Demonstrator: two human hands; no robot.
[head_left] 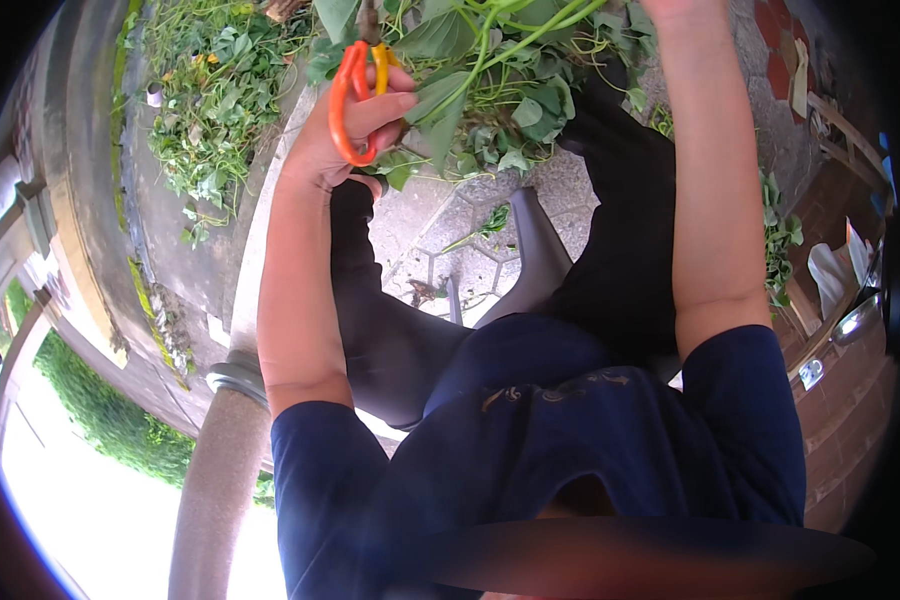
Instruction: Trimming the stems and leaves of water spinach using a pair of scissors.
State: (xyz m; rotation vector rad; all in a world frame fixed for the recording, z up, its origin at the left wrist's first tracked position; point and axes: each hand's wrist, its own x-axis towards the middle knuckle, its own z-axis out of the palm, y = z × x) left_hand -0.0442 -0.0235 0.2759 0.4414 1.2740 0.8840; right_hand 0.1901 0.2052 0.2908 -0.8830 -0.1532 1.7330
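Observation:
My left hand is closed around a pair of scissors with orange and yellow handles. The dark blades point away from me and run up among the leaves at the top edge. Just right of that hand, long green leafy stems reach up toward the top of the picture, and one broad leaf lies close to my fingertips. My right hand is mostly cut off by the top edge, near the upper ends of the stems; its fingers are out of sight. Below the stems, a tangled heap of leafy vines lies between my feet.
I sit with knees apart on a grey plastic seat above hexagonal paving. Another vine pile lies to the left, beyond a pale ledge. A round stone column stands at lower left. Wooden pieces and clutter are at right.

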